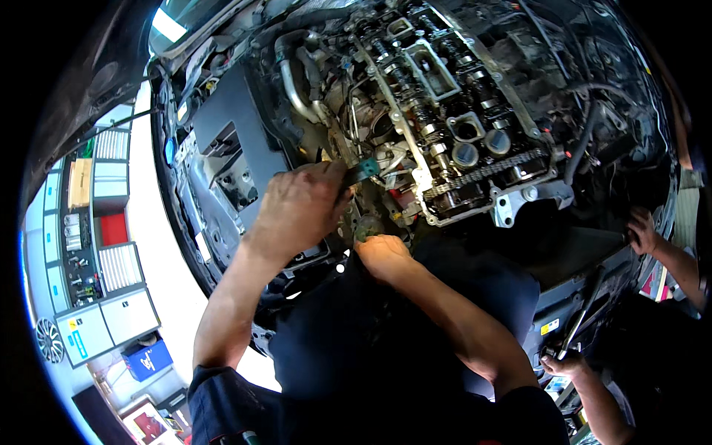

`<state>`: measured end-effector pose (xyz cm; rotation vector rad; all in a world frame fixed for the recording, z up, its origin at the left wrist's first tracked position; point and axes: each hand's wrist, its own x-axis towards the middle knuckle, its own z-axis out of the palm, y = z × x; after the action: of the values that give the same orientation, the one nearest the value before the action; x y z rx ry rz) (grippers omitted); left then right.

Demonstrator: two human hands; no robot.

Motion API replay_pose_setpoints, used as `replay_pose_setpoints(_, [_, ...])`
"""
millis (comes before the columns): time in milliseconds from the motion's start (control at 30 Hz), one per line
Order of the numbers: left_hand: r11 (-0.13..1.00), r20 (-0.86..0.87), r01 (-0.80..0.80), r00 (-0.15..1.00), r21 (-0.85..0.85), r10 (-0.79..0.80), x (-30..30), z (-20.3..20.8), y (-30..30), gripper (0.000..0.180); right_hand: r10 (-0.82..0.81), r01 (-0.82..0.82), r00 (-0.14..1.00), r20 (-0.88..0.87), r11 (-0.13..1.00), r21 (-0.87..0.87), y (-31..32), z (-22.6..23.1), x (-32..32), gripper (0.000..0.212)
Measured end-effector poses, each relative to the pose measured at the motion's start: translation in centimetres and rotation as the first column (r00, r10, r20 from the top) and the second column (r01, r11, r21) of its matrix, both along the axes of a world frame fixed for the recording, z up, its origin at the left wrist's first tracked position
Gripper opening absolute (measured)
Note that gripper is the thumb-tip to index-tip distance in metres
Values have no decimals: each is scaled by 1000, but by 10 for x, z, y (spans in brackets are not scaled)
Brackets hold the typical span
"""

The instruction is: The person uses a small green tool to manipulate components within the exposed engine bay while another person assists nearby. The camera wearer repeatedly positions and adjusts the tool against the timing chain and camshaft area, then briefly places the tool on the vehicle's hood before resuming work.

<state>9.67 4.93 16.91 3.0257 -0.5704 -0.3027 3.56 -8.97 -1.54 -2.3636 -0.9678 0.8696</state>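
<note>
My left hand (297, 208) is closed on a dark tool with a teal end (363, 171), beside the left edge of the opened engine (452, 111). Its exact kind does not show. Just below and to the right, my right hand (382, 256) has its fingers bent together in the gap beside the engine. A dull greenish round part (366, 225) sits at those fingertips; whether they grip it is hidden. The engine lies bare on top, with its camshafts and a timing chain (489, 172) showing.
Left of my hands is a black plastic cover (233, 119); a bent metal pipe (293, 93) runs behind them. At right, another person's hand (644, 230) rests on the car's edge, and another hand (564, 365) holds a long-handled tool (582, 319). Workshop cabinets (111, 319) stand far left.
</note>
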Motion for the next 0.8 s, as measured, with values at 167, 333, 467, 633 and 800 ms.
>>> replay_pose_setpoints(167, [975, 138, 57, 990, -216, -27, 8, -43, -4, 30, -14, 15, 1000, 21, 999, -35, -11, -5, 2, 25])
replay_pose_setpoints(333, [917, 284, 74, 958, -392, 44, 10, -57, -6, 32, 36, -75, 985, -169, 971, -227, -8, -5, 16, 24])
replay_pose_setpoints(467, [775, 357, 24, 896, -631, 263, -12, -67, 25, 31, 91, -119, 982, -167, 979, -166, 10, -2, 10, 26])
replay_pose_setpoints(633, [433, 192, -73, 822, -899, 536, -5, -32, 38, 41, 31, -28, 997, 71, 999, -42, -6, -79, 23, 27])
replay_pose_setpoints(800, [264, 243, -67, 228, -962, 943, -53, 48, 222, 33, 161, -152, 985, 60, 980, -131, -15, -82, 1, 29])
